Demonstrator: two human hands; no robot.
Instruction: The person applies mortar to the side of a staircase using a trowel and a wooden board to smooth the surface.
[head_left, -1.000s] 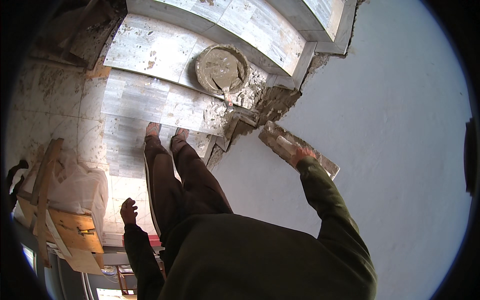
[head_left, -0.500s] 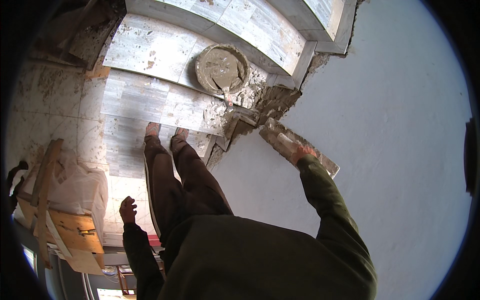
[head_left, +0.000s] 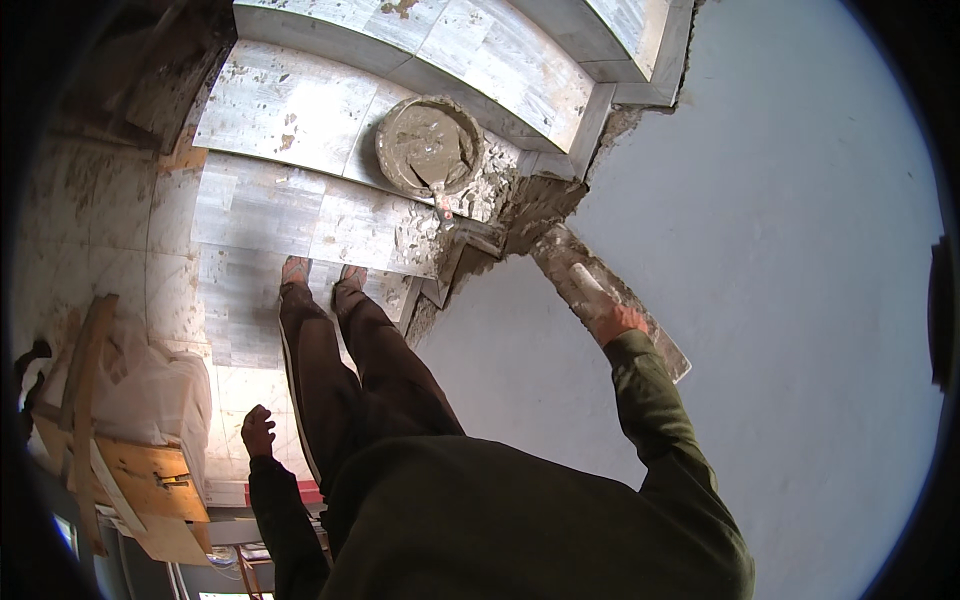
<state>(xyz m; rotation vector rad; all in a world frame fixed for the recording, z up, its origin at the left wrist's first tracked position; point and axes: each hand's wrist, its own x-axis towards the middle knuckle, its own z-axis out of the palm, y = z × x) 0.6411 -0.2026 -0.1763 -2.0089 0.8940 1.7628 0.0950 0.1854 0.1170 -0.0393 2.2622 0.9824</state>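
My right hand [head_left: 617, 322] grips the pale handle of a long, mortar-smeared float [head_left: 662, 348], held against the white wall [head_left: 770, 250] beside a band of rough grey mortar [head_left: 537, 200] along the stair edge. My left hand [head_left: 258, 432] hangs to the left of my legs with loosely bent, separated fingers and nothing in it. On a tiled step [head_left: 270, 105] sits a round tub [head_left: 425, 145] of grey mortar, with a smaller trowel [head_left: 443, 208] lying at its near rim, handle sticking out.
More steps [head_left: 490, 55] rise toward the top right. At lower left stands a wooden box [head_left: 165, 470] with translucent plastic and a leaning plank [head_left: 90, 360]. Mortar bits are scattered over the steps, and splatters mark the tiled floor [head_left: 115, 270] at left.
The float and my right hand have shifted a little rightward along the wall, with the float's far end now higher against the mortar band. The whole view has also moved slightly.
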